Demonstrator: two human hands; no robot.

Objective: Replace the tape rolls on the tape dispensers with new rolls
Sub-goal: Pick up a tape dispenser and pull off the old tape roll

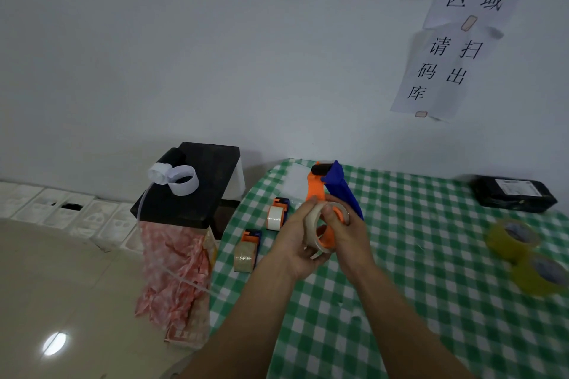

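Beige tape roll (312, 224) gripped by left hand (294, 237) on orange dispenser (317, 188); right hand (349, 235) clamps it steady; yellow rolls (512, 238) lie at three o'clock.

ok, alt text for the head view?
The left hand and right hand grip a pale tape roll on an orange dispenser above a green checked table. Two smaller dispensers lie left, two yellow rolls right.

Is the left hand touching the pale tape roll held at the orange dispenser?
Touching. The head view shows the left hand gripping the pale tape roll, with its fingers curled over the roll's rim and no gap between them.
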